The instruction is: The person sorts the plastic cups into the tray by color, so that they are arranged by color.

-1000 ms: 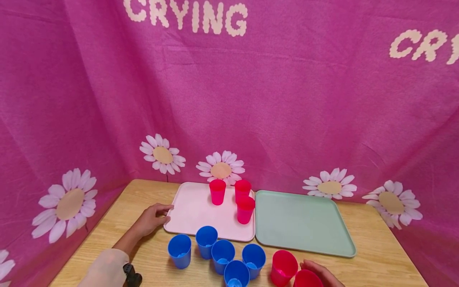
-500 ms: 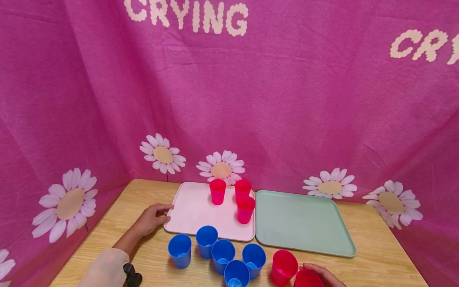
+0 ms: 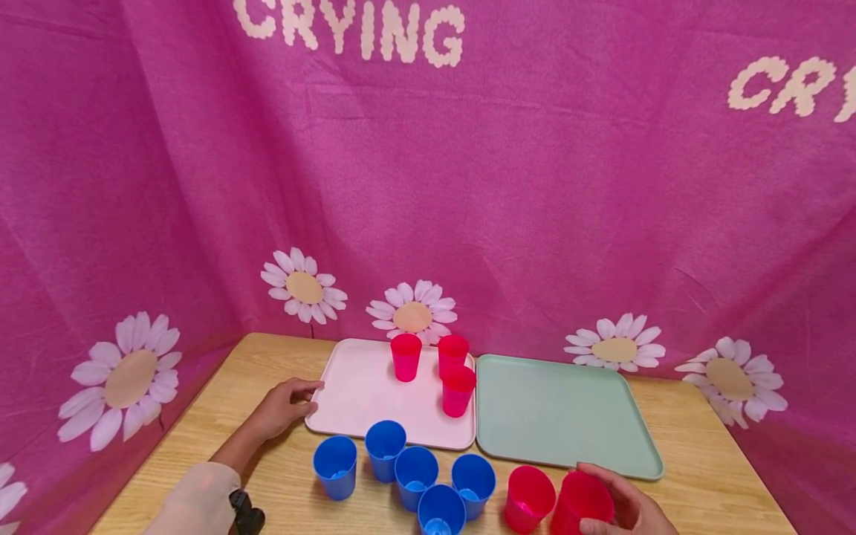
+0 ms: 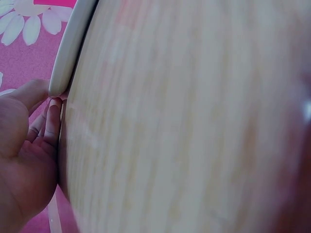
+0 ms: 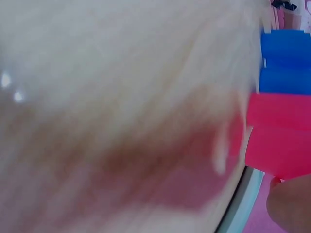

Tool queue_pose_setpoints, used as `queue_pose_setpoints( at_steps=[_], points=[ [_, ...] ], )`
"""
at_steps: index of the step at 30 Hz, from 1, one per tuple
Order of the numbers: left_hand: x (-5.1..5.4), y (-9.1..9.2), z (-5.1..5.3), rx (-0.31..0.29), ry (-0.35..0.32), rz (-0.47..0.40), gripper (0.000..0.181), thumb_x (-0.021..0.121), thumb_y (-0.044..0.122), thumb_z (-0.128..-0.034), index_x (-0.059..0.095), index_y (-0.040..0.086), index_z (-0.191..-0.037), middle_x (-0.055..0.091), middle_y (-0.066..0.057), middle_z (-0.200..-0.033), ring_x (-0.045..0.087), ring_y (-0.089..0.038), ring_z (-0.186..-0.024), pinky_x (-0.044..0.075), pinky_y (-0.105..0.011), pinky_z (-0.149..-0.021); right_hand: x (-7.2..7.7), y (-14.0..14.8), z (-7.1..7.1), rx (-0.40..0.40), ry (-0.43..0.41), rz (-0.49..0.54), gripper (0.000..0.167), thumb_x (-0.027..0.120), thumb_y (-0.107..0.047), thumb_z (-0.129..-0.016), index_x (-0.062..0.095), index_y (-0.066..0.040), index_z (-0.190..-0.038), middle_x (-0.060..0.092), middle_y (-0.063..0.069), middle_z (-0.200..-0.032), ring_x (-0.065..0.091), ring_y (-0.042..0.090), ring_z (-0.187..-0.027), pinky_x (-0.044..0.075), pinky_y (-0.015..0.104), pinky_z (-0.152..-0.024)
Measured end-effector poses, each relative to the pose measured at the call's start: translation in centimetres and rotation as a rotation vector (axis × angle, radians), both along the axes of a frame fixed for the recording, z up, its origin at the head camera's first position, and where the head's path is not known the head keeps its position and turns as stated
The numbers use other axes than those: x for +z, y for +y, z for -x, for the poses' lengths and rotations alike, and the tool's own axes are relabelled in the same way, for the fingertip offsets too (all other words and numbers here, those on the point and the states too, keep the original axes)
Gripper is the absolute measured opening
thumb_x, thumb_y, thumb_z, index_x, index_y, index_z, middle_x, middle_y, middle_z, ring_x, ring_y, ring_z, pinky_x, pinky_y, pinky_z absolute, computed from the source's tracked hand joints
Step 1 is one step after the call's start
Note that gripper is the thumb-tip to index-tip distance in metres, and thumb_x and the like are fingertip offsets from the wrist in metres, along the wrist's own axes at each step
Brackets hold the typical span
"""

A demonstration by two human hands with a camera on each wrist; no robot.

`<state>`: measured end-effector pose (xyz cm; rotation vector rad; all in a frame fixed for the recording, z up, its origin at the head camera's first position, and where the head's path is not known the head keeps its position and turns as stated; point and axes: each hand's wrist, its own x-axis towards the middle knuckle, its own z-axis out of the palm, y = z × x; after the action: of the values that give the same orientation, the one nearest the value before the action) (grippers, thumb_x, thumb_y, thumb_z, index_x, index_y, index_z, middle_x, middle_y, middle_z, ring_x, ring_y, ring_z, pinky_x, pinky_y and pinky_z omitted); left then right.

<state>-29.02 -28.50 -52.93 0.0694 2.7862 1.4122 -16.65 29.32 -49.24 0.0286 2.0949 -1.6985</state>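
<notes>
At the left rim of the pink tray (image 3: 361,405), my left hand (image 3: 284,409) pinches the edge. The left wrist view shows its thumb against the tray rim (image 4: 65,58) and the fingers (image 4: 52,121) just under it. My right hand (image 3: 631,505) holds a red cup (image 3: 582,505), fingers on its far right side and thumb on the near side. A second red cup (image 3: 528,498) stands just left of it. In the right wrist view only the thumb (image 5: 291,204) shows, beside the held cup (image 5: 279,153). Three red cups (image 3: 406,360) stand upright on the pink tray's right half.
Several blue cups (image 3: 416,479) stand upright in front of the pink tray. A green tray (image 3: 562,416) lies against the pink tray's right side. Behind the wooden table (image 3: 267,357) hangs a pink curtain (image 3: 508,223) with daisies.
My right hand has come further into view and moved slightly forward, with the red cup it holds shifting the same way. The left hand and the other cups have stayed put.
</notes>
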Motion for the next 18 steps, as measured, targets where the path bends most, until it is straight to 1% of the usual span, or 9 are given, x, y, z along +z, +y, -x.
queue_pose_setpoints(
  at_steps=[2, 4, 8, 10, 12, 14, 16, 18],
  points=[
    [0.0, 0.0, 0.0, 0.001, -0.002, 0.006, 0.044, 0.071, -0.001, -0.0935, 0.065, 0.003, -0.137, 0.064, -0.016, -0.12, 0.058, -0.028, -0.108, 0.054, -0.044, -0.1, 0.6, -0.3, 0.4, -0.033, 0.012, -0.052, 0.087, 0.078, -0.023, -0.093, 0.027, 0.0, -0.159, 0.053, 0.02, -0.144, 0.061, 0.024, -0.111, 0.059, 0.047, -0.092],
    [-0.1, -0.1, 0.1, 0.005, -0.003, 0.007, 0.044, 0.071, -0.002, -0.0934, 0.066, 0.003, -0.137, 0.064, -0.015, -0.121, 0.058, -0.027, -0.108, 0.053, -0.046, -0.101, 1.2, -0.5, 0.8, -0.034, 0.046, -0.087, 0.086, 0.077, -0.026, -0.094, 0.027, 0.0, -0.16, 0.05, 0.024, -0.147, 0.06, 0.025, -0.113, 0.06, 0.046, -0.092],
    [-0.3, -0.2, 0.1, -0.001, 0.006, 0.008, 0.044, 0.071, -0.003, -0.0934, 0.065, 0.002, -0.137, 0.064, -0.016, -0.121, 0.058, -0.027, -0.108, 0.053, -0.049, -0.102, 2.4, -0.8, 1.8, -0.029, 0.107, -0.109, 0.081, 0.075, -0.027, -0.096, 0.03, -0.001, -0.159, 0.047, 0.026, -0.15, 0.057, 0.027, -0.117, 0.06, 0.042, -0.091],
    [-0.3, -0.2, 0.1, -0.003, 0.009, 0.008, 0.044, 0.071, -0.003, -0.0935, 0.065, 0.002, -0.137, 0.064, -0.016, -0.122, 0.058, -0.028, -0.109, 0.053, -0.049, -0.102, 2.9, -1.0, 2.5, -0.022, 0.139, -0.122, 0.078, 0.074, -0.026, -0.097, 0.033, -0.002, -0.159, 0.048, 0.025, -0.15, 0.056, 0.026, -0.117, 0.061, 0.041, -0.09],
    [-0.4, -0.2, 0.2, -0.005, 0.011, 0.007, 0.044, 0.071, -0.003, -0.0936, 0.065, 0.003, -0.137, 0.064, -0.016, -0.123, 0.058, -0.028, -0.11, 0.052, -0.05, -0.103, 3.3, -1.2, 3.1, -0.003, 0.185, -0.099, 0.075, 0.074, -0.022, -0.097, 0.036, -0.002, -0.158, 0.049, 0.024, -0.149, 0.057, 0.023, -0.117, 0.061, 0.039, -0.09],
    [-0.4, -0.2, 0.2, -0.004, 0.009, 0.009, 0.044, 0.071, -0.003, -0.0937, 0.065, 0.002, -0.137, 0.064, -0.016, -0.122, 0.058, -0.028, -0.11, 0.052, -0.049, -0.102, 3.7, -1.6, 3.8, 0.019, 0.239, -0.068, 0.07, 0.074, -0.018, -0.097, 0.039, -0.002, -0.156, 0.052, 0.02, -0.147, 0.058, 0.018, -0.117, 0.061, 0.037, -0.089],
    [-0.4, -0.2, 0.1, -0.005, 0.009, 0.007, 0.044, 0.071, -0.003, -0.0935, 0.065, 0.002, -0.137, 0.064, -0.015, -0.121, 0.058, -0.027, -0.109, 0.052, -0.048, -0.102, 4.1, -2.0, 4.4, 0.053, 0.286, -0.021, 0.064, 0.071, -0.013, -0.098, 0.042, -0.002, -0.154, 0.056, 0.015, -0.144, 0.06, 0.013, -0.115, 0.06, 0.035, -0.089],
    [-0.4, -0.2, 0.1, -0.003, 0.007, 0.002, 0.044, 0.071, -0.003, -0.0933, 0.065, 0.002, -0.137, 0.064, -0.014, -0.12, 0.058, -0.027, -0.108, 0.052, -0.047, -0.101, 4.5, -2.6, 4.9, 0.092, 0.338, 0.004, 0.061, 0.07, -0.011, -0.098, 0.044, -0.002, -0.153, 0.057, 0.014, -0.143, 0.061, 0.008, -0.115, 0.06, 0.032, -0.089]
  ],
)
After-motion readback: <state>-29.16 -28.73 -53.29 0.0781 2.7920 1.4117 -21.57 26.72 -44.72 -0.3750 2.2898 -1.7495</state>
